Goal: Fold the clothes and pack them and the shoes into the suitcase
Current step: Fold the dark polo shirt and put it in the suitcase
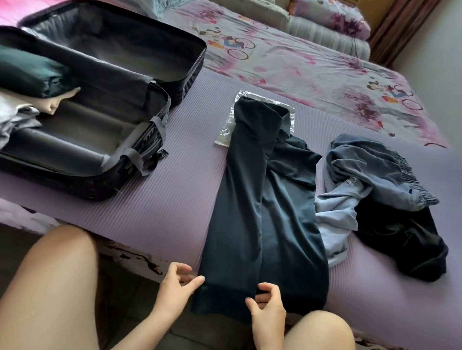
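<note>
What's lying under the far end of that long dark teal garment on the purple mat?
A crinkled clear plastic bag pokes out beneath the dark teal garment. The cloth covers part of it, so any contents are hidden.

I am seeing bare purple mat [185, 193] lying open at centre frame between the suitcase [87, 186] blocking the left and the dark garment [263, 206], heaped clothes [377, 194] crowding the right.
</note>
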A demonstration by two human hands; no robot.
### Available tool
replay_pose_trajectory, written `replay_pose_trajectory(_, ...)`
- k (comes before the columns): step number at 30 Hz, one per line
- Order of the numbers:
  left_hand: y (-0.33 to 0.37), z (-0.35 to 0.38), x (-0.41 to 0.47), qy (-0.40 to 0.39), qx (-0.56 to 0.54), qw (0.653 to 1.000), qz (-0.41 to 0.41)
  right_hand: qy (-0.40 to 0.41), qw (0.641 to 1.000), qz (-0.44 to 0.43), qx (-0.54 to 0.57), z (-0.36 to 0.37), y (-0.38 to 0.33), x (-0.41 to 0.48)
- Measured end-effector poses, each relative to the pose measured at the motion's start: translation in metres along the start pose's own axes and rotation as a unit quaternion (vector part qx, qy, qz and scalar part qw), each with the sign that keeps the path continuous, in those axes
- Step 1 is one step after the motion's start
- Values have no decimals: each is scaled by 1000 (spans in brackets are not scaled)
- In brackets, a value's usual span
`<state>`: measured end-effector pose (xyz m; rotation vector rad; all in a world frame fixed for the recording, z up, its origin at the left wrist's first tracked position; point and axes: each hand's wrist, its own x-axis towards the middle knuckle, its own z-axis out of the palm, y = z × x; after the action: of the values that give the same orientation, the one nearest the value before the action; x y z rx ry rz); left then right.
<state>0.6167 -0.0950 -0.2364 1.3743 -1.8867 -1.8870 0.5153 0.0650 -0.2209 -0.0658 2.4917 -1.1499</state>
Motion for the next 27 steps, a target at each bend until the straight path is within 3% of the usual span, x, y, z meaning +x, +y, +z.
replay_pose_trajectory(3, 4, -4, 0, 3, 74, 997, 37, -9, 999, 7, -53, -2, -3, 1)
replay_pose_trajectory(6, 25, -12, 3, 34, 185, 974, 128, 39, 992, -33, -113, -13, -24, 6)
replay_pose_trajectory(9, 57, -18, 21, 66, 179, 962, 194, 70, 994, -71, -53, -26, -58, 31)
replay_pose_trajectory(15, 110, -5, 93, 71, 100, 976, 181, 81, 991, -108, -1, -14, -128, 123)
replay_pose_trajectory(21, 149, 27, 159, 60, 88, 982, 159, 69, 995, -76, -9, 20, -164, 202)
replay_pose_trajectory(23, 155, 37, 179, 63, 112, 981, 143, 74, 994, -74, -8, 30, -170, 216)
replay_pose_trajectory(27, 158, 45, 206, 92, 187, 965, 157, 161, 981, -106, -3, 26, -163, 237)
